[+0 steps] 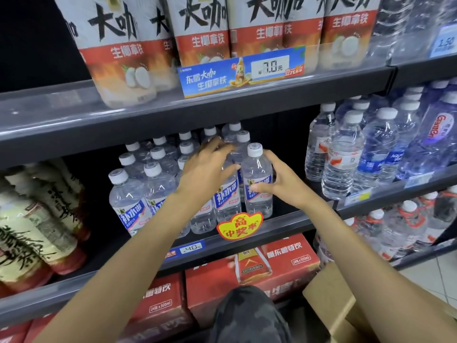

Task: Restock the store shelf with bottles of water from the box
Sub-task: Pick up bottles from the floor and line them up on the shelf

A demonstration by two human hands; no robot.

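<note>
Several clear water bottles with white caps and blue labels stand in rows on the middle shelf (pixel 284 222). My right hand (pixel 279 180) wraps around the front right water bottle (pixel 257 169), which stands upright on the shelf. My left hand (pixel 207 167) rests with spread fingers against the bottles just to its left, covering one of them. The cardboard box (pixel 331 300) sits low at the right, by my knee; its inside is hidden.
Tall coffee bottles fill the upper shelf behind a blue price tag (pixel 243 70). Other water bottles (pixel 346 154) stand on the right-hand shelf. Tea bottles (pixel 32 219) lie at left. Red drink cartons (pixel 252 268) sit on the bottom shelf.
</note>
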